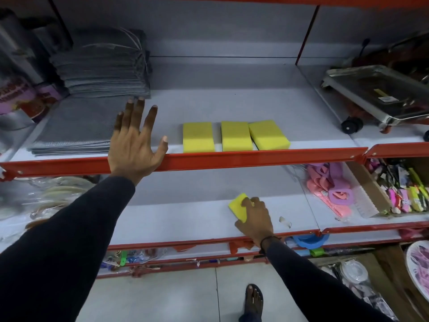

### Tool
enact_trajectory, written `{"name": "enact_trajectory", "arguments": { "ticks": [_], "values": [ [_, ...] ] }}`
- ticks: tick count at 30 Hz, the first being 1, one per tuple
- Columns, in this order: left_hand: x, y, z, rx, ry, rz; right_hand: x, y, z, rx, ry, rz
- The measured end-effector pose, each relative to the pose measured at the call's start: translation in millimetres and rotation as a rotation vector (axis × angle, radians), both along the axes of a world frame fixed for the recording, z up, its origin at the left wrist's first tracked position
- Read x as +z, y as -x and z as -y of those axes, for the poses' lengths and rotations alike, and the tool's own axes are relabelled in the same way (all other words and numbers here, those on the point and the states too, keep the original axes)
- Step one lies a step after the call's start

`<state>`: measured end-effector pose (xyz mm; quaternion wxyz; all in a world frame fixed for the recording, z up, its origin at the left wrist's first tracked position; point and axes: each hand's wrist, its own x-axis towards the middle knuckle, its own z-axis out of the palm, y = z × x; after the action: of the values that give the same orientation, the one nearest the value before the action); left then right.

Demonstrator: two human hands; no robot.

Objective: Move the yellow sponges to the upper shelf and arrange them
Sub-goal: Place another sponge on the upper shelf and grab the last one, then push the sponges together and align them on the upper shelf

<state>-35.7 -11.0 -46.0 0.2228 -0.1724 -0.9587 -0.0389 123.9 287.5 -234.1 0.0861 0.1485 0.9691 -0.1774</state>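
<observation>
Three yellow sponges lie in a row near the front of the upper shelf [255,98]: a left one [198,137], a middle one [236,135] and a right one [268,134] turned slightly askew. My left hand [135,140] is held flat with fingers spread over the shelf's red front lip, left of the sponges, holding nothing. On the lower shelf [174,219] my right hand [254,216] grips a fourth yellow sponge [238,206], partly covering it.
Grey mats [76,126] lie flat and stacked at the upper shelf's left. A metal trolley [376,94] stands at its right. Pink and purple plastic goods [334,189] and a box of small items [404,191] sit right of the lower shelf.
</observation>
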Motion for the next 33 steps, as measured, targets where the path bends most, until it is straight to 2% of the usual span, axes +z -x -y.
{"name": "enact_trajectory", "arguments": {
  "ticks": [4,7,9,12,14,17,19,20,25,27,30,33],
  "values": [
    [1.3,-3.4,0.5,0.01,0.001,0.02,45.6,-14.9,25.0,0.25,0.082,-0.331],
    [1.0,-4.8,1.1,0.006,-0.011,0.027,88.5,-34.1,30.2,0.335,0.154,-0.713],
    [0.0,-4.7,1.5,0.002,-0.015,0.029,121.3,-36.9,20.2,0.3,0.194,-0.962],
    [-1.0,-4.1,2.0,-0.01,-0.013,0.035,176.7,-11.1,-24.2,0.102,0.097,-1.213],
    [-0.2,-3.3,2.0,-0.009,0.005,0.052,205.6,13.6,-59.6,-0.079,0.021,-1.176],
    [-0.9,-4.0,3.4,-0.013,0.009,0.064,219.2,38.9,-96.7,-0.288,-0.023,-0.784],
    [-0.1,-4.1,3.7,-0.024,0.01,0.076,215.4,44.2,-111.1,-0.313,-0.057,-0.523],
    [0.6,-3.9,3.9,-0.027,0.013,0.086,213.3,44.2,-114.0,-0.301,-0.071,-0.454],
    [11.0,-5.7,4.4,-0.071,0.066,0.171,225.5,41.8,-102.9,-0.302,-0.242,-0.456],
    [19.6,-9.8,0.1,-0.139,0.079,0.217,236.9,47.4,-89.4,-0.213,-0.262,-0.508],
    [36.3,-16.2,-17.1,-0.242,-0.105,0.326,252.6,65.7,-57.7,0.096,-0.179,-0.554],
    [50.2,-16.5,-40.4,-0.326,-0.179,0.445,257.3,82.2,-29.4,0.28,-0.178,-0.36]
  ]
}}
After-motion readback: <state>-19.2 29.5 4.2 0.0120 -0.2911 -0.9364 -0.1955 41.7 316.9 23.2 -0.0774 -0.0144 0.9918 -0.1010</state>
